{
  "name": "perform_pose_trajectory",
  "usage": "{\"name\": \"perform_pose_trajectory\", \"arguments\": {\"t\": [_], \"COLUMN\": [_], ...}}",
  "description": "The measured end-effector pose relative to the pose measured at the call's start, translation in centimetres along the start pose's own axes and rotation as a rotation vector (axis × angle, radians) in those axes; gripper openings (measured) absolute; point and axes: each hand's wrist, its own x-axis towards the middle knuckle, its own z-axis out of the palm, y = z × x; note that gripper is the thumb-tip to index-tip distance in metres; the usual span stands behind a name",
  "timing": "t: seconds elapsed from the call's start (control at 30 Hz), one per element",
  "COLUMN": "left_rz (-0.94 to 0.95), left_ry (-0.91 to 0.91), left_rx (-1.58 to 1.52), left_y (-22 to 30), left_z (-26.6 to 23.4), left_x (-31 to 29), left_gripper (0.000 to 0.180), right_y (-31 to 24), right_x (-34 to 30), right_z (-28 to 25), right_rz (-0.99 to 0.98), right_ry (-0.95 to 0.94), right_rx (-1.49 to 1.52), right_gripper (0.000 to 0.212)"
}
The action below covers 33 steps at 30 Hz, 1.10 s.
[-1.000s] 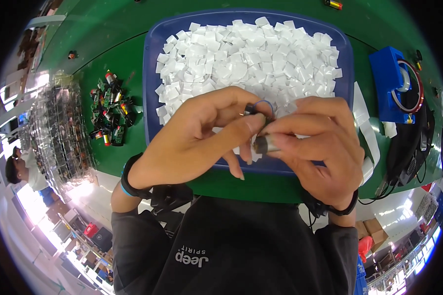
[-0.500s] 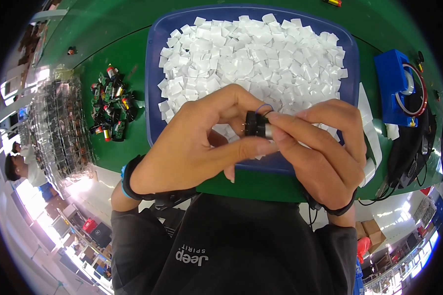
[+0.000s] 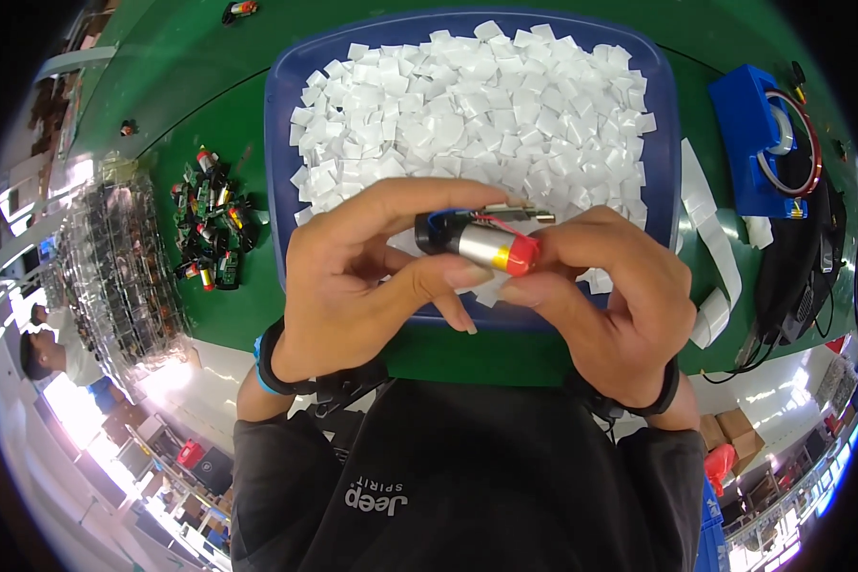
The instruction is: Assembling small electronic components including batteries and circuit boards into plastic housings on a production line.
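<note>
Between my two hands is a small battery assembly [image 3: 482, 246]: a silver cylindrical cell with a yellow band and red end, a black cap at its left, thin wires and a narrow circuit board along its far side. My left hand [image 3: 357, 272] pinches it by the cell and board, thumb on the near side. My right hand [image 3: 620, 291] grips the red end between thumb and fingers. Both hands are above the near part of a blue tray [image 3: 278, 191] heaped with small white square pieces [image 3: 467, 114].
Left of the tray lies a pile of similar battery assemblies [image 3: 210, 224], beside a clear plastic-covered stack [image 3: 114, 257]. At right stand a blue tape dispenser [image 3: 742, 143], a curling white strip [image 3: 701, 205] and a black bag-like item [image 3: 801, 276]. Another person [image 3: 52, 348] is at far left.
The battery assembly has turned so its silver cell, red end and board now show. My right hand has shifted down and left, uncovering it. The whole view has shifted slightly.
</note>
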Motion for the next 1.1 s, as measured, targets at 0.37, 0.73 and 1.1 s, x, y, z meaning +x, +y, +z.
{"name": "perform_pose_trajectory", "arguments": {"t": [0.37,0.73,1.1], "left_rz": [0.297,0.24,0.101], "left_ry": [0.025,-0.054,0.117], "left_rx": [0.348,0.553,1.222], "left_y": [-0.5,1.5,2.6], "left_z": [0.7,-0.2,-21.6], "left_x": [-0.3,1.5,15.2], "left_gripper": [0.032,0.031,0.039], "right_y": [-0.5,-0.7,-1.5], "right_x": [-0.6,0.2,-0.8], "right_z": [0.8,0.2,0.4], "right_rz": [0.222,0.352,0.512], "right_ry": [0.078,-0.016,-0.017], "right_rx": [0.255,0.306,0.401], "right_gripper": [0.015,0.014,0.021]}}
